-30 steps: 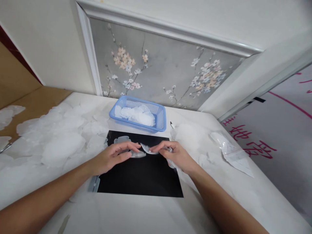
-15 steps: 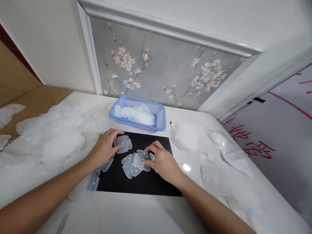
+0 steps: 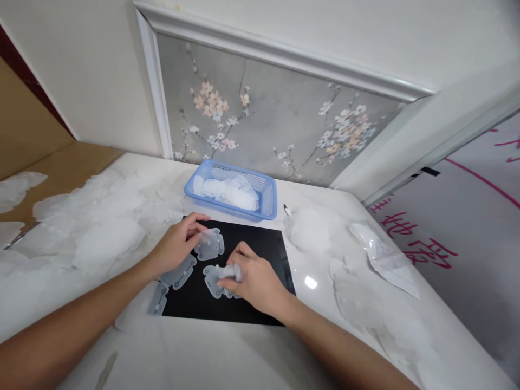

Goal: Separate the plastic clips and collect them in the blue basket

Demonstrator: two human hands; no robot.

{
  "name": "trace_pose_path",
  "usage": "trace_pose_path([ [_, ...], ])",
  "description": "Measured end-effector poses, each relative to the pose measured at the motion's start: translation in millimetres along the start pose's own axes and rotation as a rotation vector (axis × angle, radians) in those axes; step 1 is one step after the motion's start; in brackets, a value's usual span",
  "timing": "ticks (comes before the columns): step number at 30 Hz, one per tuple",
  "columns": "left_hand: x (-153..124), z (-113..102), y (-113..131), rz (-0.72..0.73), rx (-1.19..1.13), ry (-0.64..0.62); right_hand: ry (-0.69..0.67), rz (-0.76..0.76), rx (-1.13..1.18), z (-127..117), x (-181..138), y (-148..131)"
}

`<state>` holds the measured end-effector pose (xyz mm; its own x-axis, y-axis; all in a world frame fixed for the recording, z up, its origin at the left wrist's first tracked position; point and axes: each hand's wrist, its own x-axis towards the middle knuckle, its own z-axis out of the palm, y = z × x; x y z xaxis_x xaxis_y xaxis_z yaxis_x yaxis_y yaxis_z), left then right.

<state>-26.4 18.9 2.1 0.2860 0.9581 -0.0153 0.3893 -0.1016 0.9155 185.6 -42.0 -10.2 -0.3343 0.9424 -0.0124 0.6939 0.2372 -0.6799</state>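
Observation:
My right hand point(image 3: 254, 276) pinches a bent, translucent plastic sheet point(image 3: 231, 272) between thumb and fingers. Beneath it, a flat translucent plastic piece point(image 3: 212, 279) with dotted edges lies on a black mat point(image 3: 190, 300), partly covered by the hand. My left hand point(image 3: 179, 241) rests at the mat's upper left, fingers apart. Its thumb is at the corner of another notched piece point(image 3: 210, 246); whether it presses on it I cannot tell. Further pieces point(image 3: 179, 272) lie along the mat's left edge, one point(image 3: 160, 299) overhanging it.
A blue basket point(image 3: 227, 208) with white translucent sheets stands behind the mat. Heaps of similar sheets point(image 3: 108, 233) spread left, and more sheets point(image 3: 311, 230) lie right. A pen point(image 3: 287, 209) and a clear plastic bag point(image 3: 385, 262) are also right. A patterned wall panel point(image 3: 264, 119) rises behind.
My right hand has moved slightly left and down, and the sheet in it is now bent up. My left thumb has drawn back towards the corner of its piece. The view has shifted slightly.

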Motion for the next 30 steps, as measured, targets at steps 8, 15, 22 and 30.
trace_pose_path([
  [8,-1.4,-0.5,18.3,-0.085,-0.274,-0.002,0.12,0.119,0.565,-20.6,-3.1,16.3],
  [15,-8.1,8.7,19.5,-0.148,-0.492,-0.14,0.138,0.222,0.649,-22.5,5.5,9.3],
  [22,-8.3,-6.0,30.8,-0.109,-0.22,-0.279,0.138,0.3,0.751,-19.2,8.5,8.2],
  [30,-9.3,-55.2,25.9,0.028,0.696,-0.418,0.171,0.319,0.711,-28.3,6.6,10.0],
])
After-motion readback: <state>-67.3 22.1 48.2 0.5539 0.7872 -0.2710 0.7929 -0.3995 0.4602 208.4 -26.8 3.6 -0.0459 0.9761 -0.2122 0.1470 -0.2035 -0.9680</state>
